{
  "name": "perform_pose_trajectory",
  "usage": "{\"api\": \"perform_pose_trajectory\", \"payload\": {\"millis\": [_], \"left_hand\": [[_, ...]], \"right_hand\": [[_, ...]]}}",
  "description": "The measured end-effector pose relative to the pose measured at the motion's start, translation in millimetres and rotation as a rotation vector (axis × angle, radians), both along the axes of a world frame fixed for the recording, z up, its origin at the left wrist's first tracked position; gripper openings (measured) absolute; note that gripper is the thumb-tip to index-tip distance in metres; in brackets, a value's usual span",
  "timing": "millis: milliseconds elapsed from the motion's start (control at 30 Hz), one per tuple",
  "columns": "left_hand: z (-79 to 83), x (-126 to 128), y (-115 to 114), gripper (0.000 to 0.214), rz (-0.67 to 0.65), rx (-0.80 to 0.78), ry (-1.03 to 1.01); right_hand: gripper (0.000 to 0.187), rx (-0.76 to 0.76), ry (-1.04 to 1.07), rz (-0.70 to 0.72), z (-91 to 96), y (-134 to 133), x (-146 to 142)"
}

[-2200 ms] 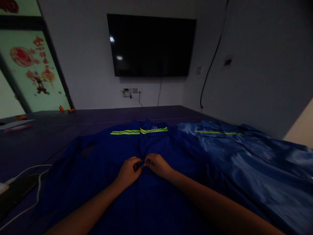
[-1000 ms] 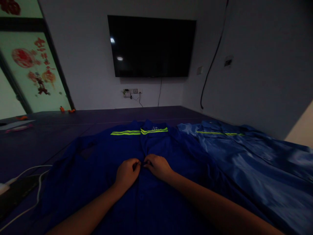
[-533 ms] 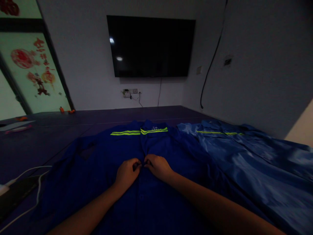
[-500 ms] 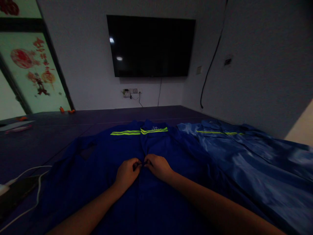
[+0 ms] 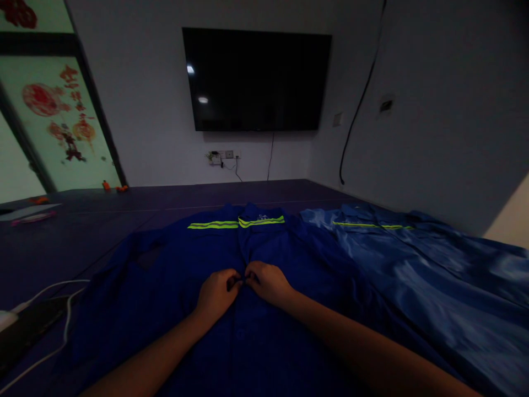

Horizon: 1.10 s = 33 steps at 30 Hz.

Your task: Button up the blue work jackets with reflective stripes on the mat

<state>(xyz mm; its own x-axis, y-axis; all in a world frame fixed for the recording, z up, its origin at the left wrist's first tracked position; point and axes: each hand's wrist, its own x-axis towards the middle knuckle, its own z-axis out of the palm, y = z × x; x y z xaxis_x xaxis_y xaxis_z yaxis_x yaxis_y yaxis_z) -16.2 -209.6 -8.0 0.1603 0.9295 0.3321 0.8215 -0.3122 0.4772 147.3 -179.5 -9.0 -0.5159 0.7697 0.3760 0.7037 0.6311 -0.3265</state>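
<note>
While the dark blue jacket [image 5: 237, 322] lies flat, the left hand [image 5: 217, 290] and right hand [image 5: 268, 282], curled and nearly meeting, pinch its front.

Both hands toward 6 o'clock, fingertips nearly meeting; too dark to tell if tips touch. Left hand [image 5: 219, 289] near 7 o'clock: back up, fingers curled, thumb and index bent round in pinch, small dark gap inside loop. Right hand [image 5: 268, 282] near 6 o'clock: knuckles up, fingers folded, thumb below index, pinch pose, tips aimed at 9 o'clock. Left forearm [image 5: 165, 344] bare, rising toward 2 o'clock. Right forearm [image 5: 351, 336] bare, slanting toward 10 o'clock.
</note>
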Motion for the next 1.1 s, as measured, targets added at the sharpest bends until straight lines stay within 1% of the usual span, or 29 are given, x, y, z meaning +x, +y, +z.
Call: {"api": "perform_pose_trajectory", "payload": {"millis": [167, 367, 567, 833, 1100], "left_hand": [[0.0, 0.1, -0.1, 0.014, -0.009, 0.006, -0.015], [0.7, 0.4, 0.3, 0.012, -0.023, 0.007, -0.025], [0.7, 0.8, 0.1, 0.013, -0.035, 0.005, -0.019], [0.0, -0.6, 1.1, 0.012, -0.062, 0.011, -0.024], [1.7, -0.3, 0.2, 0.014, -0.077, -0.004, -0.026]], "right_hand": [[0.014, 0.018, 0.028, 0.008, -1.2, -0.6, 0.7], [0.020, 0.038, 0.010, 0.034, 0.9, -3.8, 1.0], [0.022, 0.032, 0.024, -0.001, 0.8, -2.4, -0.1], [0.020, 0.035, 0.024, -0.015, 0.3, -3.2, -0.4], [0.019, 0.044, 0.002, 0.025, 0.2, -1.1, 0.4]]}}
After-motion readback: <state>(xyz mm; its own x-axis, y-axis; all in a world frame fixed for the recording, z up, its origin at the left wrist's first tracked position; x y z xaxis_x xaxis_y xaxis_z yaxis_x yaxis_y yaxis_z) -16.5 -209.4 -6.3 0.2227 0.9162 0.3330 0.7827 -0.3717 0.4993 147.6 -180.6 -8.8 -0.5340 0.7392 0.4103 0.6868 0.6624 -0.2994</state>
